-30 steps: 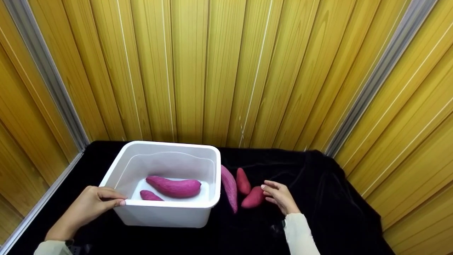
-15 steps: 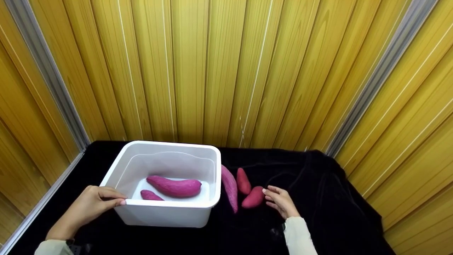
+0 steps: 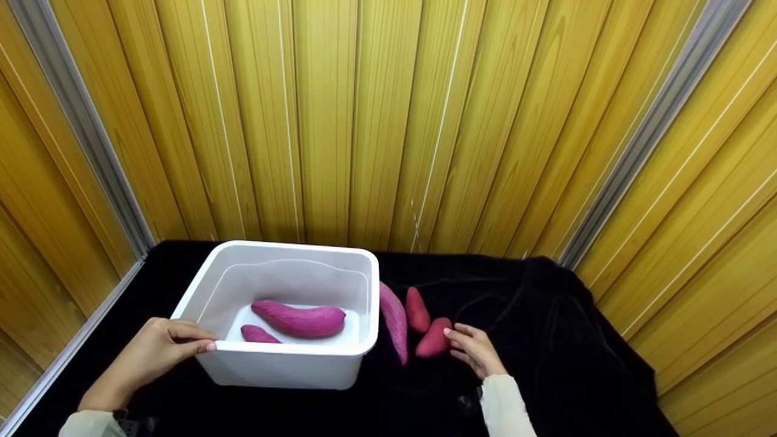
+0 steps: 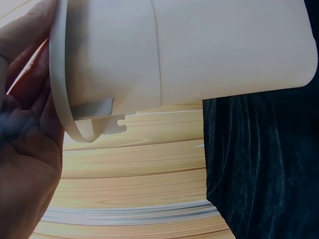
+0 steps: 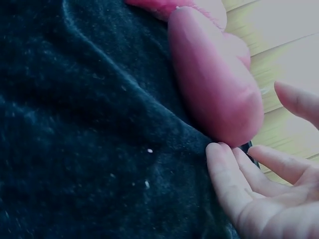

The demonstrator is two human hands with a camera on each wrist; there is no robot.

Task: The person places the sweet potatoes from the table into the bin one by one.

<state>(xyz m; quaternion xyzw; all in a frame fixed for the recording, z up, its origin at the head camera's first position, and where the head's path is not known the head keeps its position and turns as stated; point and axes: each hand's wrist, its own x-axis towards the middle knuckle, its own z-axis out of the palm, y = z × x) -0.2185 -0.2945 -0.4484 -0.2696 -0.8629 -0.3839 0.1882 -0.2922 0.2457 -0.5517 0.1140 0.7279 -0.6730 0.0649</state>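
Note:
My left hand pinches the near left rim of a white plastic bin. The left wrist view shows the thumb and fingers on either side of the bin's rim. Inside lie a large purple sweet potato and a smaller one, partly hidden by the front wall. My right hand is beside a red sweet potato, its fingers loosely bent. In the right wrist view, fingertips are right at the end of that red sweet potato, with the thumb apart from it.
Another red sweet potato and a long purple one lie between the bin and my right hand. Black cloth covers the table. Yellow wood-patterned walls with grey corner strips rise behind and at both sides.
My right hand first drew back slightly toward me, then shifted left so its fingertips overlap the near red sweet potato. The left hand and the bin have stayed in place.

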